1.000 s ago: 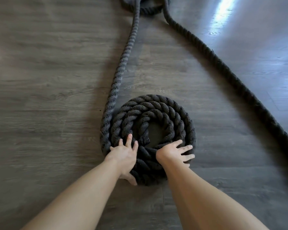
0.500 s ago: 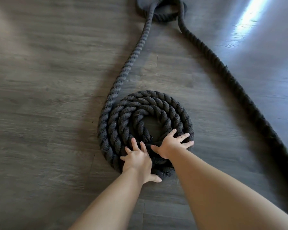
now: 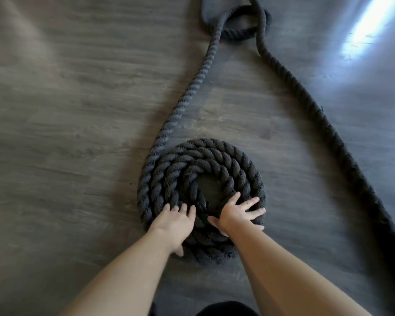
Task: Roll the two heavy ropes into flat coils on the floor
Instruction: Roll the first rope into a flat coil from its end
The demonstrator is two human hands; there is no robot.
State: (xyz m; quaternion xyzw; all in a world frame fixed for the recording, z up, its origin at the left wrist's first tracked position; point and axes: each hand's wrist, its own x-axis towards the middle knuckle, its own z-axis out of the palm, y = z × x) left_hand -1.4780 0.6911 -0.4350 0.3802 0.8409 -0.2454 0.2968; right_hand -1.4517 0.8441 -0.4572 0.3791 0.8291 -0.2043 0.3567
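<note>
Grey wooden floor (image 3: pixel 66 110) lies under the coil (image 3: pixel 201 179), which sits flat just before me. My left hand (image 3: pixel 173 224) and right hand (image 3: pixel 237 213) press on its near side with fingers spread, gripping nothing, to keep the turns flat and tight. Its free rope (image 3: pixel 192 83) runs away toward the second rope (image 3: pixel 317 115).

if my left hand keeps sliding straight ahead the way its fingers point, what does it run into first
The left hand rests flat on the near edge of the dark twisted rope coil, fingers pointing away from you. Straight ahead it would probably cross the coil's inner turns before reaching the bare floor patch at its centre.
</note>
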